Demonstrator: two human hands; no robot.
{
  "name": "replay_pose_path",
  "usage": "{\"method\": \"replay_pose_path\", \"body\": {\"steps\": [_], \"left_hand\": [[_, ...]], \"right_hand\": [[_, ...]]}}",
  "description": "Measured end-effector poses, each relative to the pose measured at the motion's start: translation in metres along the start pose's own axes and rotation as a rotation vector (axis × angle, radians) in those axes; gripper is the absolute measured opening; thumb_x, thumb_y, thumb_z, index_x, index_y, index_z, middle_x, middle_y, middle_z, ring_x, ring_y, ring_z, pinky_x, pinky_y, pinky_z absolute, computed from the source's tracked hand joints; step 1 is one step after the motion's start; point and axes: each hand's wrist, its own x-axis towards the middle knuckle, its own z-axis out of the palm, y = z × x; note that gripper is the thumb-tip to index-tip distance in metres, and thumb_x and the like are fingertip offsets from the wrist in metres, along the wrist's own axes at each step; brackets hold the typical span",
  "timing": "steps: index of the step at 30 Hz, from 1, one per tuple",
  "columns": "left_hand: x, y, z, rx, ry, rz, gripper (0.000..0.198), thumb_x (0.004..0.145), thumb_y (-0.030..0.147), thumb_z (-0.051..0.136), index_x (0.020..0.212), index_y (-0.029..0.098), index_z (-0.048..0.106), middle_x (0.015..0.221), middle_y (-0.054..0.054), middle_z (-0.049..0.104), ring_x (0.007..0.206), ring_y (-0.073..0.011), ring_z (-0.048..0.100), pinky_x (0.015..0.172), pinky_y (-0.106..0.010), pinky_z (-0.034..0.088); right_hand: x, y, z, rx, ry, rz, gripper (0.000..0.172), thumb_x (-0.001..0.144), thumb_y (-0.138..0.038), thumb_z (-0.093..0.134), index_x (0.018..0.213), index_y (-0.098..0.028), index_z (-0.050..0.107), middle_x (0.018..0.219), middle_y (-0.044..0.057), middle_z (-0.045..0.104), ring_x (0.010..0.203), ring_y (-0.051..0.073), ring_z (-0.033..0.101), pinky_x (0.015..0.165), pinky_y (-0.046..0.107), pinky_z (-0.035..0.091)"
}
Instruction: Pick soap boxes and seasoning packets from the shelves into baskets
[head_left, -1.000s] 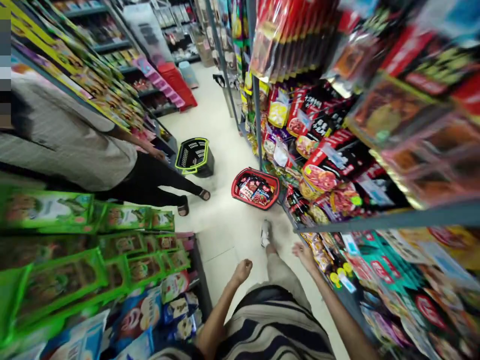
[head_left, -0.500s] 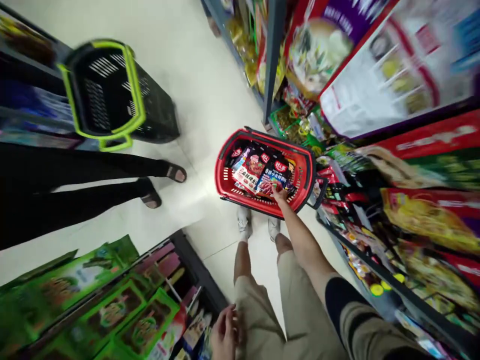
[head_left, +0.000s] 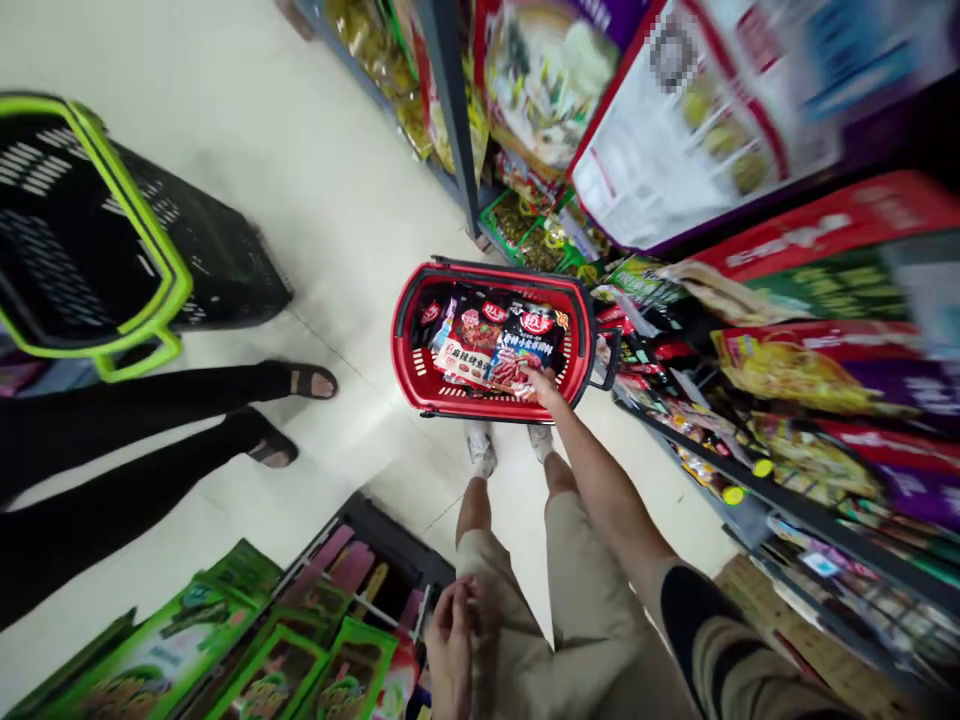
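Observation:
My right hand (head_left: 541, 386) reaches into a red basket (head_left: 409, 375) and grips the lower right corner of a black and blue packet (head_left: 525, 345). Left of that packet lies a white and red packet (head_left: 469, 350), among other dark packets in the basket. The basket has black handles folded along its rim and stands in front of my shoes. My left hand (head_left: 454, 625) hangs low beside my shorts, its fingers curled together; whether anything is in them is too small to tell.
Shelves with hanging food bags (head_left: 810, 380) line the right side. Green packets (head_left: 172, 650) fill a shelf at the lower left. At the left, a person in black trousers (head_left: 187, 390) and sandals stands near a black basket stack with a green rim (head_left: 154, 240).
The view has shifted, so the red basket and right shelves sit further left and the black basket stack looks larger. My right hand remains on the black and blue packet.

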Motion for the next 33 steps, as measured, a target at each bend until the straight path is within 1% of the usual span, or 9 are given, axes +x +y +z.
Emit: {"method": "replay_pose_path", "body": {"steps": [3,5,7,11,14,17,21,28,33], "left_hand": [[0.013,0.064,-0.007,0.042,-0.063,0.151,0.066,0.082,0.076,0.076,0.109,0.016,0.078,0.102,-0.012,0.08,0.08,-0.0213,0.07,0.069,-0.03,0.058],[0.015,0.118,-0.005,0.045,-0.122,0.26,0.068,0.078,0.079,0.078,0.106,0.017,0.078,0.116,-0.015,0.081,0.101,-0.0268,0.076,0.086,-0.034,0.063],[-0.001,0.175,0.002,0.059,-0.284,0.339,0.075,0.073,0.083,0.079,0.113,0.019,0.077,0.13,-0.016,0.078,0.12,-0.0324,0.074,0.103,-0.041,0.061],[-0.102,0.253,0.032,0.299,-0.625,0.406,0.087,0.068,0.084,0.082,0.127,0.019,0.075,0.136,-0.016,0.076,0.135,-0.0388,0.069,0.113,-0.05,0.059],[-0.213,0.264,0.063,0.546,-0.87,0.607,0.077,0.069,0.079,0.084,0.113,0.015,0.081,0.118,-0.017,0.082,0.122,-0.0395,0.075,0.108,-0.049,0.062],[-0.323,0.242,0.097,0.803,-1.206,0.856,0.065,0.076,0.073,0.082,0.101,0.013,0.085,0.107,-0.016,0.084,0.108,-0.0386,0.078,0.1,-0.046,0.065],[-0.432,0.174,0.143,0.788,-1.232,0.995,0.076,0.07,0.077,0.084,0.107,0.011,0.085,0.11,-0.018,0.084,0.108,-0.0391,0.078,0.097,-0.046,0.066],[-0.573,-0.003,0.192,0.722,-1.393,0.934,0.073,0.075,0.07,0.087,0.119,0.012,0.081,0.118,-0.018,0.083,0.11,-0.0359,0.079,0.101,-0.048,0.065],[-0.671,-0.084,0.21,0.729,-1.447,0.826,0.076,0.076,0.066,0.089,0.128,0.013,0.078,0.12,-0.018,0.082,0.113,-0.0348,0.079,0.103,-0.048,0.065]], "right_hand": [[-0.11,-0.046,-0.021,0.107,-0.066,-0.015,0.058,0.077,-0.058,0.089,0.112,-0.014,0.073,0.099,0.008,0.08,0.094,0.024,0.074,0.09,0.042,0.063],[-0.206,-0.074,-0.048,0.17,-0.103,-0.055,0.065,0.067,-0.059,0.094,0.11,-0.016,0.075,0.1,0.01,0.081,0.093,0.029,0.076,0.089,0.047,0.064],[-0.306,-0.09,-0.082,0.225,-0.089,-0.124,0.064,0.061,-0.058,0.098,0.105,-0.018,0.076,0.102,0.011,0.082,0.094,0.032,0.078,0.092,0.051,0.064],[-0.474,-0.091,-0.146,0.355,-0.157,-0.292,0.073,0.07,-0.053,0.097,0.132,-0.023,0.072,0.126,0.01,0.079,0.116,0.035,0.076,0.107,0.053,0.06],[-0.557,-0.093,-0.196,0.423,0.06,-0.409,0.072,0.073,-0.06,0.095,0.129,-0.021,0.074,0.127,0.012,0.079,0.121,0.035,0.073,0.112,0.054,0.056],[-0.627,-0.097,-0.258,0.629,0.392,-0.528,0.063,0.078,-0.066,0.089,0.119,-0.02,0.078,0.121,0.011,0.08,0.115,0.031,0.074,0.108,0.048,0.057],[-0.711,-0.067,-0.346,0.677,0.565,-0.712,0.058,0.082,-0.068,0.085,0.111,-0.018,0.08,0.108,0.009,0.08,0.099,0.026,0.072,0.091,0.038,0.058],[-0.81,0.069,-0.494,0.83,0.755,-0.745,0.058,0.083,-0.073,0.079,0.072,-0.018,0.066,0.067,0.001,0.061,0.062,0.016,0.051,0.061,0.029,0.04],[-0.872,0.1,-0.594,0.866,0.78,-0.835,0.042,0.087,-0.065,0.081,0.092,-0.024,0.074,0.087,0.003,0.071,0.081,0.021,0.063,0.074,0.031,0.051]]}}
